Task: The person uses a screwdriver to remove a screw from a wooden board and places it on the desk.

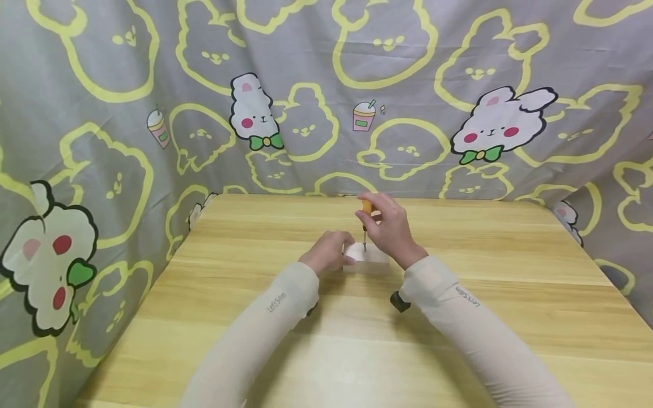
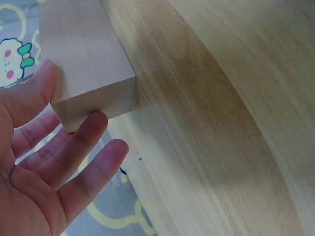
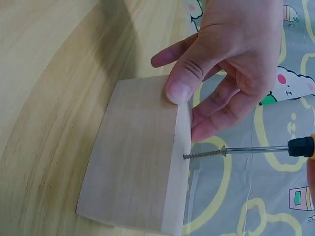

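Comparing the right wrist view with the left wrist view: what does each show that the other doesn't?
Only the right wrist view shows the screw, its tip at the wooden block, the screwdriver lined up with it, and a sliver of the right hand. Only the left wrist view shows the block's end face, with a left-hand fingertip over it. Both show the block, the left hand, the wooden table and the patterned fabric.
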Demonstrator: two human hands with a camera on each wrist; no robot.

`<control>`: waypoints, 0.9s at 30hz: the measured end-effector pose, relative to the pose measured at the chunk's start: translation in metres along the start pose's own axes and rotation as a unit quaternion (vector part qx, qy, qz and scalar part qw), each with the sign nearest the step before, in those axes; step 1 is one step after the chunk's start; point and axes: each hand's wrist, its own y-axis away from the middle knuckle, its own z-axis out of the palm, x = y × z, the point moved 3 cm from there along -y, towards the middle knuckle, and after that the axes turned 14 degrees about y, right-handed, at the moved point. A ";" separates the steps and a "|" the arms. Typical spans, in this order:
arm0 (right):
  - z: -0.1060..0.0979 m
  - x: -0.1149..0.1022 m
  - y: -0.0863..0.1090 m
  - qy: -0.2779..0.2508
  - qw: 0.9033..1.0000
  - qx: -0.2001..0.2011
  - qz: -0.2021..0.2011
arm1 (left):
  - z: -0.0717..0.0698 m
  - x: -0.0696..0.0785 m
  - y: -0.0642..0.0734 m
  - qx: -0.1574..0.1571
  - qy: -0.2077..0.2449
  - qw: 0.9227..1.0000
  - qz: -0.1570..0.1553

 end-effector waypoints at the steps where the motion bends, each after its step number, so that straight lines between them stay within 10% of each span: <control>1: 0.000 0.001 0.001 0.001 1.000 -0.001 0.002 | 0.000 0.000 0.000 0.000 0.001 1.000 0.001; 27: 0.000 0.005 0.001 -0.016 0.999 0.007 0.039 | 0.000 0.001 0.000 0.001 0.002 1.000 -0.014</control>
